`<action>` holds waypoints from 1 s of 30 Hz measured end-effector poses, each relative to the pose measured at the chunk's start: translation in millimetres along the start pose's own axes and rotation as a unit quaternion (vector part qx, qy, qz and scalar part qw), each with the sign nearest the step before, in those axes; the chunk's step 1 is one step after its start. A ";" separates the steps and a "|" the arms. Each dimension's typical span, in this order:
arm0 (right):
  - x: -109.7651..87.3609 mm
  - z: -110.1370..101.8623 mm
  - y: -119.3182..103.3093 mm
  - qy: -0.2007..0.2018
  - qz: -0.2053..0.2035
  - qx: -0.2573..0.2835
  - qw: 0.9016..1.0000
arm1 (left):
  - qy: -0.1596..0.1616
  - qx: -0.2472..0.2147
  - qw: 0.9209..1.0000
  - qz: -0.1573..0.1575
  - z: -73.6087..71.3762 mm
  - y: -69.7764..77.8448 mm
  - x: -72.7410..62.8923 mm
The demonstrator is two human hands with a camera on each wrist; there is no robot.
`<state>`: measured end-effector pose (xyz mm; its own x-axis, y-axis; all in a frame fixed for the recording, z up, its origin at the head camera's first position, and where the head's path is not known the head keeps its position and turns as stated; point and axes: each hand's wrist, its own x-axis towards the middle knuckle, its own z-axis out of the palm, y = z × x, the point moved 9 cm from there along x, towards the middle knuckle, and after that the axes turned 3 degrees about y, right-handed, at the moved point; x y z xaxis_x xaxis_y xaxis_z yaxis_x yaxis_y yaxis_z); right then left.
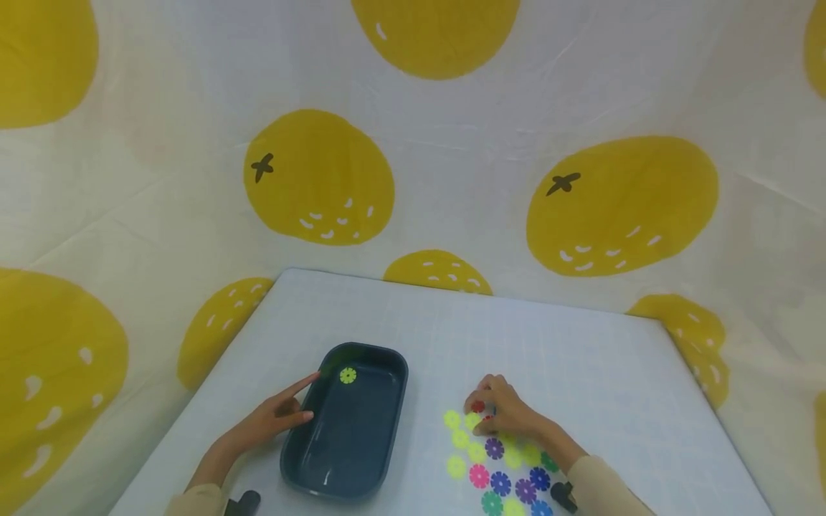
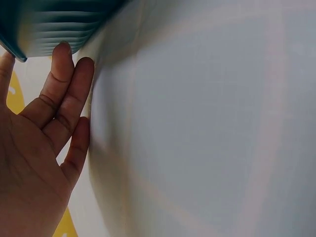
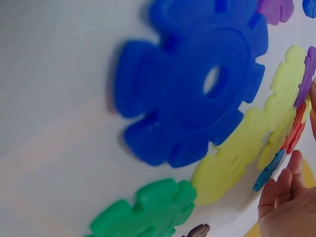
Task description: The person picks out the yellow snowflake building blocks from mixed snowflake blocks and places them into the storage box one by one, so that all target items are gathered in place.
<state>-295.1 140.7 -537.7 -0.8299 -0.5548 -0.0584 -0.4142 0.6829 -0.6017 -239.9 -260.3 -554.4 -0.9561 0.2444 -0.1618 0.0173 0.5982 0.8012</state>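
A dark blue-green tray (image 1: 345, 459) stands on the left side of the table, with one yellow notched plastic disc (image 1: 348, 375) inside near its far end. My left hand (image 1: 267, 419) rests at the tray's left side, index finger and thumb spread along the rim; other fingers extend below the tray wall in the left wrist view. Over the far end of the scattered discs, my right hand (image 1: 506, 410) reaches down with fingers bent and thumb apart. A red disc (image 3: 295, 129) lies between its thumb and fingers, beside a light blue disc (image 3: 269, 170).
Nearer the front lie several flower-shaped discs, among them a pink disc (image 1: 479, 476), a purple disc (image 1: 525, 490) and a green disc (image 1: 492, 502). A white cloth covers the table (image 1: 568, 344). A fruit-print curtain (image 1: 452, 172) hangs behind it.
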 end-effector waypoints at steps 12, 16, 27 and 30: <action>-2.5 0.5 -11.2 0.009 -0.024 0.013 1.000 | 0.003 -0.008 1.000 -0.003 -0.6 3.5 -1.9; -5.8 0.2 -11.5 0.019 -0.030 0.007 0.999 | 0.004 -0.004 1.000 -0.009 0.6 -0.2 -1.3; -8.6 -13.8 -15.6 0.056 0.022 0.080 0.995 | 0.005 0.000 1.000 0.006 0.7 -0.8 -1.0; -9.7 -15.5 -19.8 0.064 0.052 0.131 0.988 | 0.005 0.001 1.000 0.010 0.2 -0.2 -0.1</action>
<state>-284.7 139.9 -512.8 -0.9105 -0.4116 -0.0394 -0.2268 0.5769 -0.7847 -239.7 -260.3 -554.6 -0.9587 0.2475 -0.1402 0.0359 0.5943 0.8034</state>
